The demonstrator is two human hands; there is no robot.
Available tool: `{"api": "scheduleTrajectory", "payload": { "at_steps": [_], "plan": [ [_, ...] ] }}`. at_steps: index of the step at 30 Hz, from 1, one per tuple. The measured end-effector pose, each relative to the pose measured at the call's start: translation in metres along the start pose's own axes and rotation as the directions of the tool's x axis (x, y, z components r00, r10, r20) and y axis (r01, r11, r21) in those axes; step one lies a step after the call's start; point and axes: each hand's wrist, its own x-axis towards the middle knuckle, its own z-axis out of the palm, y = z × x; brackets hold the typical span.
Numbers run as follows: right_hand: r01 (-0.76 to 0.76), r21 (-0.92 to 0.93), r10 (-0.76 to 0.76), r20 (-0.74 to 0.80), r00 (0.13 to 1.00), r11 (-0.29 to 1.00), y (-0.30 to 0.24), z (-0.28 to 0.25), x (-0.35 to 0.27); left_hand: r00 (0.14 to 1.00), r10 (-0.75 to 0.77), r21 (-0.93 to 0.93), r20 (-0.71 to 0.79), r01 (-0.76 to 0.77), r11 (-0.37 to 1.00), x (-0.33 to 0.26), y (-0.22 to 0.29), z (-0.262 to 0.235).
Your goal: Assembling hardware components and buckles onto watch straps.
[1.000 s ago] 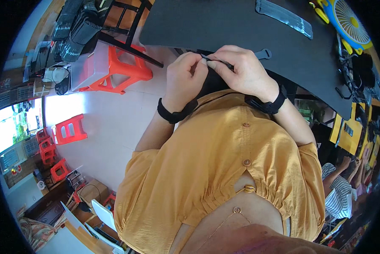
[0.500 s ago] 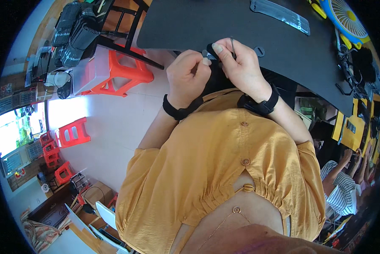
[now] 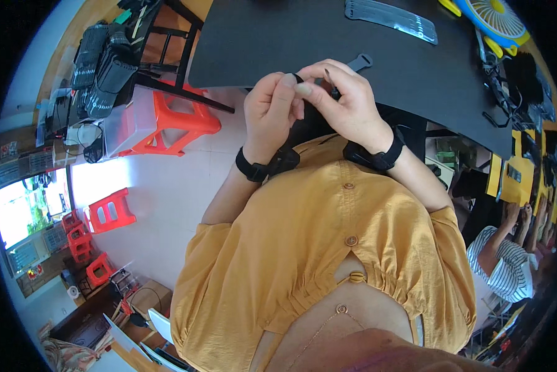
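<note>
Above the table's near edge, my left hand (image 3: pixel 271 111) and my right hand (image 3: pixel 346 102) meet fingertip to fingertip. Both are closed in a pinch on a small black strip (image 3: pixel 299 79). Most of that strip is hidden by my fingers. A thin pointed metal tool (image 3: pixel 328 77) also sits in my right hand, its dark lower part tucked among the curled fingers. Just beyond my right hand, a grey strap with a rounded, holed end (image 3: pixel 361 62) lies on the black table (image 3: pixel 260 37); my knuckles cover part of it.
A glossy pack of grey straps (image 3: pixel 391 22) lies farther back. A blue and yellow fan (image 3: pixel 492 18) and dark cables (image 3: pixel 498 80) occupy the right. Left of the table stand a red stool (image 3: pixel 182 121) and bundled dark straps (image 3: pixel 108 68). A person in a striped top (image 3: pixel 501 263) works at right.
My fingertips have closed together over the black strip, covering more of it. My right hand has shifted slightly left, showing more of the grey strap. The whole view has shifted a little.
</note>
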Motion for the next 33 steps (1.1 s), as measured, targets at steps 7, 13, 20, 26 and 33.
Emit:
{"api": "scheduleTrajectory", "payload": {
  "at_steps": [7,13,20,26,33],
  "plan": [
    [-0.217,0.165,0.241,-0.147,0.959,0.962,-0.001,0.006,-0.008,0.939,0.338,0.249,0.059,-0.342,0.906,0.009,-0.017,0.003],
    [-0.248,0.751,0.529,-0.156,0.834,0.612,0.011,-0.034,0.013,0.860,0.488,0.462,0.150,-0.497,0.734,-0.002,-0.022,0.003],
    [-0.188,0.440,0.313,-0.231,0.921,0.878,-0.004,-0.026,0.008,0.984,-0.161,0.345,0.076,0.126,0.930,0.006,-0.009,0.006],
    [-0.049,0.135,0.059,-0.069,0.996,0.990,-0.006,-0.020,-0.012,0.817,-0.306,0.174,0.488,0.253,0.952,0.022,0.012,0.005],
    [-0.326,0.348,0.261,0.220,0.940,0.879,-0.016,-0.033,-0.009,0.882,-0.265,0.166,0.389,0.215,0.962,0.022,-0.008,0.008]
  ]
}}
